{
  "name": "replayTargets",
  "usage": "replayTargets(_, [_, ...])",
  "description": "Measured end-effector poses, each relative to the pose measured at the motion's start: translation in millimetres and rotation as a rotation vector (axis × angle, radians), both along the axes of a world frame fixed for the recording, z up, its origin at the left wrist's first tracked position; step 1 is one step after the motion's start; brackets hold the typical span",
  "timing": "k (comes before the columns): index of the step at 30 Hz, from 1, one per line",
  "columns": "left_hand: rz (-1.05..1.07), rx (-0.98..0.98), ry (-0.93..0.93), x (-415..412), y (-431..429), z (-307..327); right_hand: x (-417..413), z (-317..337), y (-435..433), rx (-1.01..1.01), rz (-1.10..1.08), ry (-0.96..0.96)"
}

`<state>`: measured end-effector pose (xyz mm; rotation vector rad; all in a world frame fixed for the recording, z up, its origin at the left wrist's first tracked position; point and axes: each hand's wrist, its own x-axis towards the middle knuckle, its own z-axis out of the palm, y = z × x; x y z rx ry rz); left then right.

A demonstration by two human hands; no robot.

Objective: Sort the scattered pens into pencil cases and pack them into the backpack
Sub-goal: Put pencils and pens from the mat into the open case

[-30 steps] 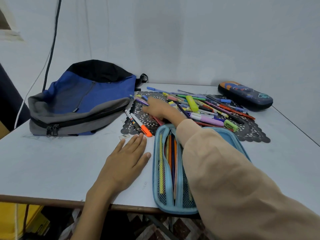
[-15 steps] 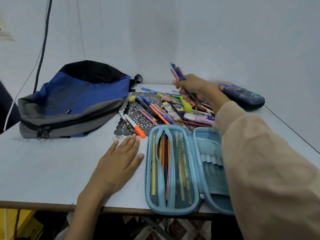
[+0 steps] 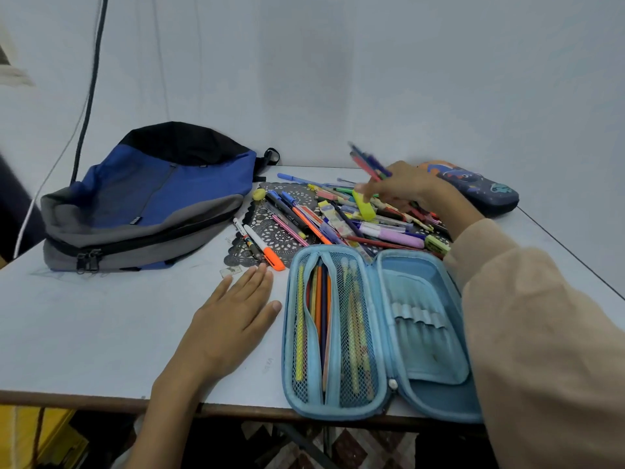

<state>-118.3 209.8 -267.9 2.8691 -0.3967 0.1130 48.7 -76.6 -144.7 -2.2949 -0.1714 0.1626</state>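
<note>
A light blue pencil case lies open at the table's front edge, with several pens behind its mesh pocket. Behind it a heap of scattered pens covers a dark lace mat. My right hand hovers over the heap's right side, gripping a bunch of pens that point up and left, blurred. My left hand rests flat on the table left of the open case. A dark blue patterned pencil case lies shut at the back right. The blue and grey backpack lies at the left, zipped.
An orange-tipped white marker and a yellow eraser lie on the mat's left part. The white table meets a white wall behind. A cable hangs down the wall at left. Yellow things sit below the table.
My right hand lifted a bunch of pens out of the heap's left side, swung right and has now dropped lower over the heap's right side. My left hand stayed flat.
</note>
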Motion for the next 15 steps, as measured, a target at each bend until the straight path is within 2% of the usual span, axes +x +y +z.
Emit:
replayTargets(4, [0.001,-0.001,-0.007,-1,-1,1,-17,-4,13,-0.572,0.138,0.055])
replayTargets(7, [-0.008,-0.022,-0.013,0,0,0,-23,-11,18,-0.729,0.145,0.125])
replayTargets(11, [-0.005,-0.014,-0.012,0,0,-1,-15,-12,10,-0.662,0.139,0.074])
replayTargets(13, [-0.004,-0.016,-0.014,0,0,-1,-9,-11,4,-0.495,0.124,0.037])
replayTargets(15, [-0.005,-0.015,-0.010,0,1,-1,-4,-11,-1,-0.241,0.101,0.022])
